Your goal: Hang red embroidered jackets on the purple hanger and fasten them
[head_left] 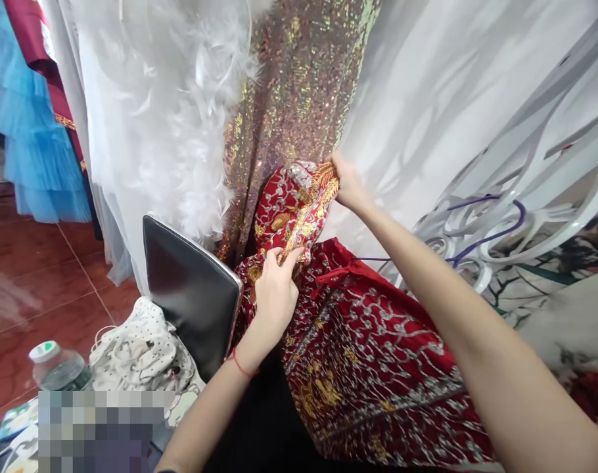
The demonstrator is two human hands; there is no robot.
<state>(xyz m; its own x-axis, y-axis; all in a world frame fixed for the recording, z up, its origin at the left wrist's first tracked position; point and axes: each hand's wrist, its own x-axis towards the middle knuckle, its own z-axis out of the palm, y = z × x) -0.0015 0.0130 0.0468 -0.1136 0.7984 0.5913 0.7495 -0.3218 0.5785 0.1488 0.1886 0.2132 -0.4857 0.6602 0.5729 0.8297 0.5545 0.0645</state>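
My left hand (275, 289), with a red string at the wrist, pinches the lower edge of a red embroidered garment (282, 203). My right hand (347, 182) is closed on the gold-trimmed upper edge of the same garment, so the cloth is held up and bunched between the two. Its gold and silver stitching faces me. Under it a dark red embroidered skirt (378, 335) with a red tie spreads toward the lower right. Whether the two pieces are joined, I cannot tell. Fingertips on both hands are partly hidden by cloth.
A laptop (190, 289) stands open on the left, beside a white dotted cloth bag (136, 348) and a plastic bottle (57, 368). Behind hang a sequined fabric (303, 85) and white feathers (195, 85). White curled metalwork (540, 151) and a purple hanger (518, 217) are at right.
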